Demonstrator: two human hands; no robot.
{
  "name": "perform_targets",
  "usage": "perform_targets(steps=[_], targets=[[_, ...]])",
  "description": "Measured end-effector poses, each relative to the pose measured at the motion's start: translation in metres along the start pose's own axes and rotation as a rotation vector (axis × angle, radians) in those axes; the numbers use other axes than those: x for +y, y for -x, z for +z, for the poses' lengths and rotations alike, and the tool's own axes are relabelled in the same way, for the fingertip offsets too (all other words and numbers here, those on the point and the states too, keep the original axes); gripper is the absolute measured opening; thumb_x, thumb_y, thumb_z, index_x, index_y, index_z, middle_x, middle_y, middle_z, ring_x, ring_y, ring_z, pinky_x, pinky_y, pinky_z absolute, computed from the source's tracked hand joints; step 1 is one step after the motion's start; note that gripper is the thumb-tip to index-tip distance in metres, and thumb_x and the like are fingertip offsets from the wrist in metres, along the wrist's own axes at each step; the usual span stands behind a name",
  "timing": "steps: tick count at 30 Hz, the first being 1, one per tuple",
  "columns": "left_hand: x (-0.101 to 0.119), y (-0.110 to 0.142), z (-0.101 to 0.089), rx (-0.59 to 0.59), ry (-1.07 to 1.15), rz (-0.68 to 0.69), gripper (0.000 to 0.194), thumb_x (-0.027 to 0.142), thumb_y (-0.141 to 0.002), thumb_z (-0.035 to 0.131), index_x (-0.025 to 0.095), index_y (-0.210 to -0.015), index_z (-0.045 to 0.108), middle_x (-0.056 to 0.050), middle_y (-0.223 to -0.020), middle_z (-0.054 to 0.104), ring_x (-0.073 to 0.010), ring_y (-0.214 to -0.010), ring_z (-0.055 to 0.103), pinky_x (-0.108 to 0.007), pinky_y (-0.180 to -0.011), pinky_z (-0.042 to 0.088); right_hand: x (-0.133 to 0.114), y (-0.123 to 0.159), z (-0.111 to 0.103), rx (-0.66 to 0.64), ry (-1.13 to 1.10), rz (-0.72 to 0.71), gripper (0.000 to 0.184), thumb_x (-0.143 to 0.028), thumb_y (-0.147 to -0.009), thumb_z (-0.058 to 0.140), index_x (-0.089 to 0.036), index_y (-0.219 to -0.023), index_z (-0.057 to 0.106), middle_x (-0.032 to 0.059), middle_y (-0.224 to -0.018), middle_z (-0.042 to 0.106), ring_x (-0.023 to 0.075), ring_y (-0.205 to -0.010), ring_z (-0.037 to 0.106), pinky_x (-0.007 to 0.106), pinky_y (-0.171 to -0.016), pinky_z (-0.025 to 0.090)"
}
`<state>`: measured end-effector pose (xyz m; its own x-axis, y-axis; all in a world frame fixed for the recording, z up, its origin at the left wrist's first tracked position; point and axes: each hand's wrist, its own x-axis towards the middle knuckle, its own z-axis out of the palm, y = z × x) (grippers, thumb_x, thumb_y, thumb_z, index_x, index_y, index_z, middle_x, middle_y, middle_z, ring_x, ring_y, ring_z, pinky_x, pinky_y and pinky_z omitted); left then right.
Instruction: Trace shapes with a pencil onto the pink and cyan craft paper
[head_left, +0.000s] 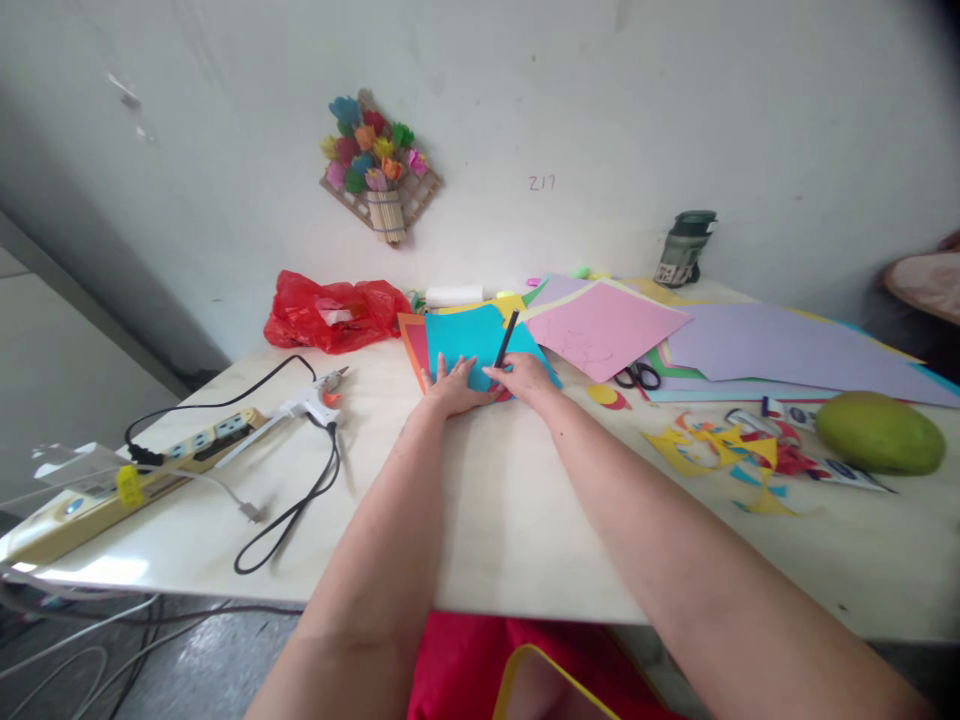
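Observation:
A blue sheet of paper lies on the table, over orange and red sheets that show at its left edge. My left hand rests on its lower part with the fingers spread. In my right hand a dark pen is gripped, tilted with its upper end to the right. The pen's tip is hidden by my fingers. To the right of this hand lie small yellow and red paper circles and black-handled scissors, partly under paper.
A pink sheet and purple sheets spread across the back right. Paper scraps, glue tubes and a green mango-like fruit lie right. At left are a glue gun, power strip and red plastic bag.

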<state>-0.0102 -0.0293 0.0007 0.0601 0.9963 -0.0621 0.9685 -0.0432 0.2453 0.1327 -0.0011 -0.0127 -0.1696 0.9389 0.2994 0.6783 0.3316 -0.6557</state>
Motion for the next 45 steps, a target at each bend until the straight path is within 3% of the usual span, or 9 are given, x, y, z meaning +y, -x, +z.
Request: perform_targets(steps=[9,45], targets=[[0.0017,0.0027,-0.0046,-0.026,-0.011,-0.001,0.095,0.075,-0.059,0.043,0.029,-0.137,0.014,-0.001,-0.145,0.01,-0.0287,-0.129,-0.012,-0.052,-0.103,0.002,-0.0016,0.0014,-0.0015,-0.006,0.022,0.013,0.028,-0.047,-0.071,0.055,-0.021,-0.076,0.066,0.0027,-0.071,0.068,0.0149,-0.072,0.061,0.022,-0.06,0.042],[-0.0006,0.001,-0.0045,-0.036,-0.006,0.002,0.093,0.071,-0.059,0.046,0.032,-0.137,0.013,0.003,-0.145,0.008,-0.0286,-0.129,-0.013,-0.052,-0.103,0.002,0.0019,-0.0007,0.0014,0.036,-0.009,-0.015,0.025,-0.041,-0.07,0.058,-0.019,-0.076,0.066,0.0037,-0.078,0.068,0.0136,-0.072,0.059,0.022,-0.064,0.043]])
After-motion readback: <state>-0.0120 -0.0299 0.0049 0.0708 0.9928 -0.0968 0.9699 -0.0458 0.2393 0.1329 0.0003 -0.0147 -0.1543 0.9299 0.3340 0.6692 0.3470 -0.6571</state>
